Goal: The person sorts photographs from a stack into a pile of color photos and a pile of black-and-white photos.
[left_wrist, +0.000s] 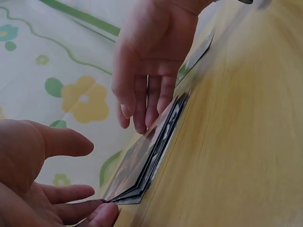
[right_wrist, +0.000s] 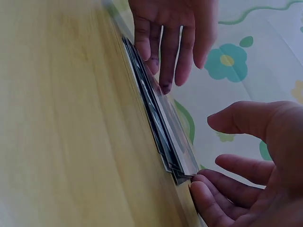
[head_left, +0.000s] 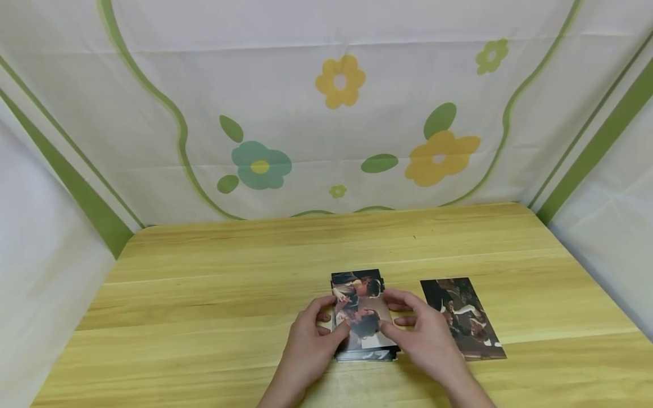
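Observation:
A stack of photo prints [head_left: 363, 311] lies on the table between the two hands, its lower prints slightly uneven. The top print shows two dark-haired people. My left hand [head_left: 316, 334] is at the stack's left edge, and its fingertips touch the side of the prints in the left wrist view, the thumb raised apart from them. On the opposite edge, my right hand [head_left: 420, 334] has its fingertips against the prints, its thumb also lifted in the right wrist view. Seen from the side, the stack [right_wrist: 158, 113] has several layers fanned a little at the edge.
A single dark photo print [head_left: 464, 320] lies to the right of the stack, partly behind the right hand. The wooden table [head_left: 204, 317] meets a white cloth backdrop [head_left: 306, 130] with printed flowers at the back, and cloth also hangs at both sides.

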### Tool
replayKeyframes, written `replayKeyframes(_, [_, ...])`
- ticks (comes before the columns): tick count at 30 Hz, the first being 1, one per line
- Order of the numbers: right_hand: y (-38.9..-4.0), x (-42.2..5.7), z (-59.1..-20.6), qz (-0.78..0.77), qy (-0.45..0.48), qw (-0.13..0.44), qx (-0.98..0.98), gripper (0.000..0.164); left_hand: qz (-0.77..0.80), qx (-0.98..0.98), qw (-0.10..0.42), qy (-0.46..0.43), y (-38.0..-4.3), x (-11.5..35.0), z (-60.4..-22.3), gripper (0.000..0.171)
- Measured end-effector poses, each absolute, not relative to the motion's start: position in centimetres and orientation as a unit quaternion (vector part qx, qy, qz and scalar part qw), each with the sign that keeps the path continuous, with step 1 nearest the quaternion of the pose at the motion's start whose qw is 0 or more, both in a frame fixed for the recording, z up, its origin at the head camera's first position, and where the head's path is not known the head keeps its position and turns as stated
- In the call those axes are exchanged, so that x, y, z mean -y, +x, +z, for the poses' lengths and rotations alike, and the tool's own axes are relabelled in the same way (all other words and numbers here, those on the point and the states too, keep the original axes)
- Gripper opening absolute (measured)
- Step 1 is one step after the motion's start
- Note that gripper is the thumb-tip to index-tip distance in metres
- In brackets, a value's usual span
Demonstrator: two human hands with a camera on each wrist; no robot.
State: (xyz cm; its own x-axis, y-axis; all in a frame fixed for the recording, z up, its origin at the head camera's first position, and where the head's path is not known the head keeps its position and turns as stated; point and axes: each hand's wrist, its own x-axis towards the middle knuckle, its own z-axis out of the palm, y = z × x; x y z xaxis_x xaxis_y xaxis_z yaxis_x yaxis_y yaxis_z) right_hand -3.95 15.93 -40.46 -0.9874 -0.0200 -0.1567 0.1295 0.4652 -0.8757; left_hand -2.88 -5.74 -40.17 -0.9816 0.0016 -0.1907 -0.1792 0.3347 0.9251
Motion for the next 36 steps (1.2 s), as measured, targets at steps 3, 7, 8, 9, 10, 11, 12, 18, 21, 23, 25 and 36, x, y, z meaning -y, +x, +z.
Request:
replayKeyframes(3, [-3.87, -15.81, -40.4, -0.516, 0.029, 0.072, -0.853, 0.06, 0.576, -0.811, 0.084, -0.06, -2.78, 5.69, -40.01, 0.055])
replayKeyframes(7, [-3.86, -15.72, -40.42, -0.515, 0.023, 0.067, -0.854, 0.059, 0.585, -0.805, 0.086, -0.054, -2.6, 5.65, -39.94, 0.052])
replayKeyframes(8, [-3.87, -15.72, -40.44, -0.514, 0.022, 0.066, -0.855, 0.059, 0.591, -0.8, 0.088, -0.054, -2.56, 5.64, -39.94, 0.051])
replayKeyframes(9, [-3.91, -15.69, -40.43, -0.513, 0.024, 0.067, -0.856, 0.058, 0.598, -0.795, 0.089, -0.053, -2.53, 5.63, -39.95, 0.05])
replayKeyframes(10, [-3.92, -15.67, -40.41, -0.512, 0.028, 0.068, -0.856, 0.058, 0.606, -0.789, 0.091, -0.052, -2.51, 5.61, -39.95, 0.049])
replayKeyframes(11, [-3.9, -15.67, -40.4, -0.511, 0.031, 0.069, -0.856, 0.057, 0.612, -0.783, 0.093, -0.053, -2.48, 5.6, -39.94, 0.049])
replayKeyframes(12, [-3.92, -15.66, -40.42, -0.511, 0.031, 0.069, -0.856, 0.056, 0.619, -0.778, 0.095, -0.053, -2.46, 5.58, -39.93, 0.048])
replayKeyframes(18, [-3.87, -15.59, -40.49, -0.529, 0.038, 0.073, -0.844, 0.052, 0.629, -0.769, 0.098, -0.058, -2.4, 5.5, -39.81, 0.046])
replayKeyframes(21, [-3.82, -15.54, -40.43, -0.543, 0.047, 0.076, -0.835, 0.05, 0.631, -0.767, 0.099, -0.065, -2.46, 5.47, -39.77, 0.046])
replayKeyframes(23, [-3.78, -15.52, -40.4, -0.552, 0.052, 0.077, -0.829, 0.048, 0.631, -0.766, 0.097, -0.069, -2.52, 5.44, -39.79, 0.047])
replayKeyframes(25, [-3.72, -15.51, -40.34, -0.557, 0.057, 0.075, -0.825, 0.048, 0.631, -0.766, 0.095, -0.072, -2.56, 5.42, -39.83, 0.047])
replayKeyframes(36, [-3.63, -15.43, -40.37, -0.559, 0.058, 0.071, -0.824, 0.05, 0.625, -0.773, 0.078, -0.074, -2.43, 5.39, -40.03, 0.044])
